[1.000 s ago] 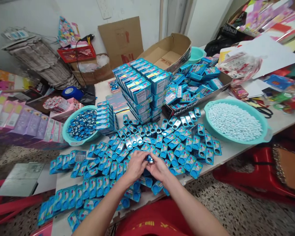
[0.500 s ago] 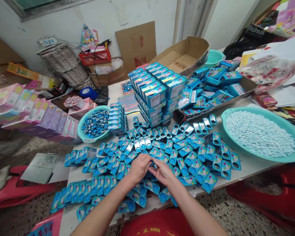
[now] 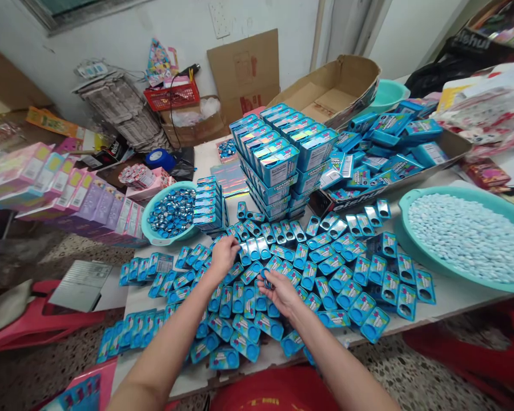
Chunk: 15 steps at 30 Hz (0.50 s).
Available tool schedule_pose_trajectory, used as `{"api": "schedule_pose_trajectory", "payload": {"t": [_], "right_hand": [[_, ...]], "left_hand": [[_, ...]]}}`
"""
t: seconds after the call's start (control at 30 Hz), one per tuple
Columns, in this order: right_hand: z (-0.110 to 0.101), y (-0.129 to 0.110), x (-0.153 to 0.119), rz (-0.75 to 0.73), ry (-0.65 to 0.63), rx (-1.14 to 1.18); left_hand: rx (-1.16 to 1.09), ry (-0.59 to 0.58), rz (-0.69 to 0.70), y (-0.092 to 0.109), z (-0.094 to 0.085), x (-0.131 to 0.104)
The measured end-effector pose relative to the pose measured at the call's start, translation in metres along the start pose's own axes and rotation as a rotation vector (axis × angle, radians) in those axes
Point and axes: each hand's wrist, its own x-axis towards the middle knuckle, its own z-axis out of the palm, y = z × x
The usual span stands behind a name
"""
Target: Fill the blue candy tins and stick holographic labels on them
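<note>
My left hand is over the small blue tins at the left middle of the table, its fingers pinched together and pointing away from me. Whatever lies between those fingertips is hidden. My right hand hovers palm-up above the rows, fingers curled around small round blue-and-silver pieces. Many small blue tins with printed labels and a round recess or dark hole lie around both hands. A turquoise bowl of similar blue-and-silver round pieces stands beyond my left hand.
Stacked blue tins rise at the back centre, with a shorter stack beside the bowl. A cardboard tray holds more blue tins. At right sits a turquoise basin of pale blue candies. Pink and purple boxes line the left.
My hands were together over the tins and have parted. The left moved up and left toward the farther tins; the right stays near the middle, its small round pieces now showing. The view shifted slightly.
</note>
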Motion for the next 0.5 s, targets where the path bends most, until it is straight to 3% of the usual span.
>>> {"api": "schedule_pose_trajectory", "payload": {"t": [0.1, 0.2, 0.37, 0.5], "right_hand": [[-0.004, -0.003, 0.002, -0.047, 0.007, -0.08], [-0.009, -0.003, 0.006, -0.067, -0.033, -0.195], [-0.007, -0.018, 0.022, -0.177, 0.004, -0.415], [0.022, -0.047, 0.054, -0.316, 0.078, -0.789]], "left_hand": [[0.243, -0.129, -0.023, -0.001, -0.01, 0.044], [0.285, -0.208, -0.038, 0.002, -0.011, 0.07], [0.324, -0.292, -0.072, 0.001, -0.005, 0.083], [0.302, -0.299, -0.109, -0.008, -0.001, 0.08]]}}
